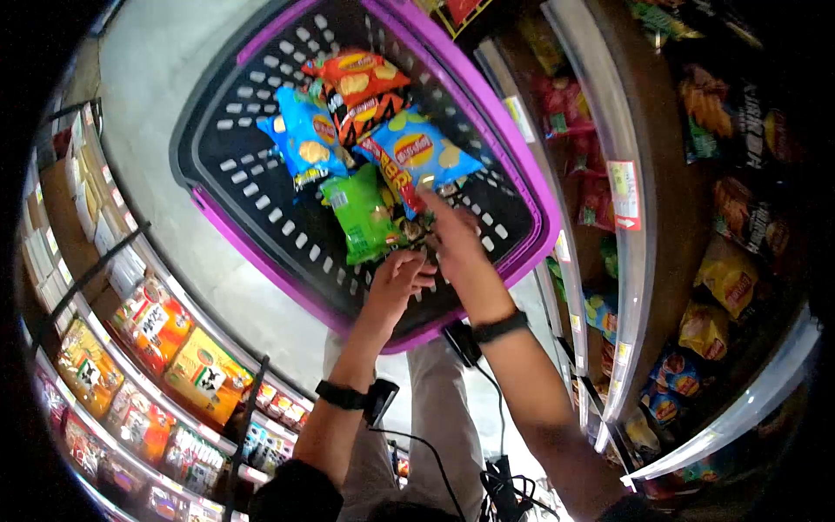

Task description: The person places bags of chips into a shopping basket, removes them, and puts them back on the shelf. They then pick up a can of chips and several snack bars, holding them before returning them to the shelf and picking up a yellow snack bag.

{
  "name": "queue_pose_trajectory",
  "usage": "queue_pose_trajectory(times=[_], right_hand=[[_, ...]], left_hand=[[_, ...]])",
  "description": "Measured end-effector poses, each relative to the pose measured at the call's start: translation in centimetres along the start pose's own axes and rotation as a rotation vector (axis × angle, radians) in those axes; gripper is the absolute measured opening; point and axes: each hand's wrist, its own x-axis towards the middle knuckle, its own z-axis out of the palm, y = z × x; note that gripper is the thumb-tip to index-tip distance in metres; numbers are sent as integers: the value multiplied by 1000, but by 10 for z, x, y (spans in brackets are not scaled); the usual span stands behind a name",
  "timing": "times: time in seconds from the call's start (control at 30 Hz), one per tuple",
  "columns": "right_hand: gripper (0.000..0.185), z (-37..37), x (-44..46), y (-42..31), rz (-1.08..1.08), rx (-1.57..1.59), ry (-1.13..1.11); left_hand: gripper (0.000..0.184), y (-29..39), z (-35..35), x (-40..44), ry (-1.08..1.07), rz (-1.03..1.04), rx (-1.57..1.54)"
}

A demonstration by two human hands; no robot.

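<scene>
A black basket with a purple rim (pixel 261 263) holds several snack bags. Inside lie a blue bag (pixel 310 135) at the left, a red-orange bag (pixel 361 73) at the top, a green bag (pixel 358 213) lower down and a blue bag with a red strip (pixel 426 152) at the right. My right hand (pixel 452 230) reaches over the basket, its index finger stretched to the lower edge of that right-hand blue bag. Beside it, my left hand (pixel 402 277) hangs over the near part of the basket, fingers loosely curled and apart, holding nothing visible.
Curved shelves with snack bags (pixel 731 278) rise close on the right, their clear front edge (pixel 628 287) near the basket. Shelves of packaged food (pixel 209 374) stand at the left. Pale floor (pixel 148 113) shows beyond the basket. Cables (pixel 513 487) hang below my wrists.
</scene>
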Motion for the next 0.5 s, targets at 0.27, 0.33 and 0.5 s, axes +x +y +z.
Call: queue_pose_trajectory(times=[0.27, 0.33, 0.5], right_hand=[[46, 33, 102, 22, -160, -32, 247], [41, 27, 77, 23, -286, 2, 208], [24, -26, -52, 29, -862, -402, 130]], left_hand=[[40, 34, -39, -12, 18, -36, 127], [39, 39, -48, -15, 22, -15, 91], [44, 45, -71, -10, 272, 151, 77]])
